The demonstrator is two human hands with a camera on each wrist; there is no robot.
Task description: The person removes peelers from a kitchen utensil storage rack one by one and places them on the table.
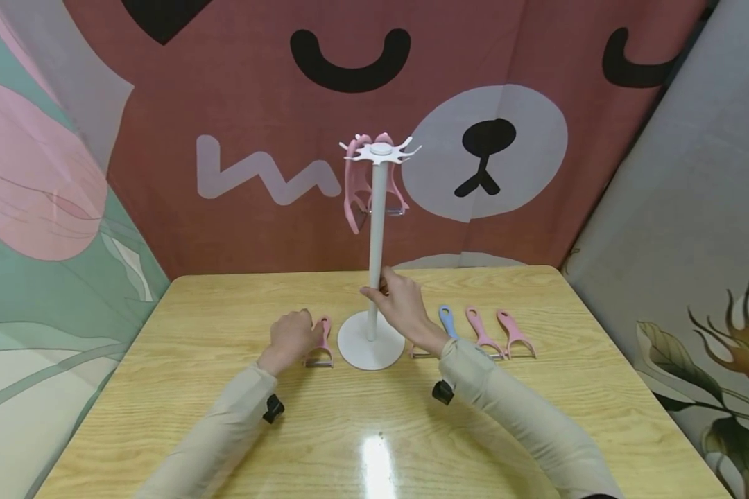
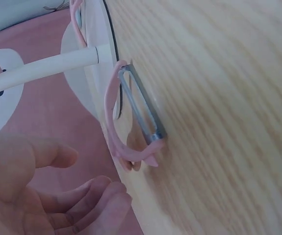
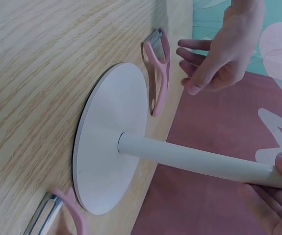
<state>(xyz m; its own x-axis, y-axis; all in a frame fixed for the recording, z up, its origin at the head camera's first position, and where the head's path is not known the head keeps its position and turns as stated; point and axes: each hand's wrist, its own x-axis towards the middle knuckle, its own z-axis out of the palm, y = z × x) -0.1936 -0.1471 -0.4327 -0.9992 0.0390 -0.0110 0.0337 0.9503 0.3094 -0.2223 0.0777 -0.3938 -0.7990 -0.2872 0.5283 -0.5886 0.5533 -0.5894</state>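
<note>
My right hand [image 1: 406,305] grips the pole of a white stand [image 1: 377,229] low down, thumb and fingers around it. The stand is upright on its round base [image 3: 101,147]. At the left of the base lies a pink Y-shaped peeler [image 2: 110,107] with a metal blade. My left hand [image 3: 224,58] hovers just beside this peeler, fingers loosely bent and apart from it, holding nothing. Pink peelers [image 1: 348,184] hang from the hooked top [image 1: 381,149] of the stand, partly hidden behind the pole.
Right of the base, a blue peeler [image 1: 446,320], a pink peeler [image 1: 476,321] and another pink peeler [image 1: 508,322] lie in a row, partly covered by my right forearm. The wooden table [image 1: 225,333] ends at a printed curtain [image 1: 256,235] behind.
</note>
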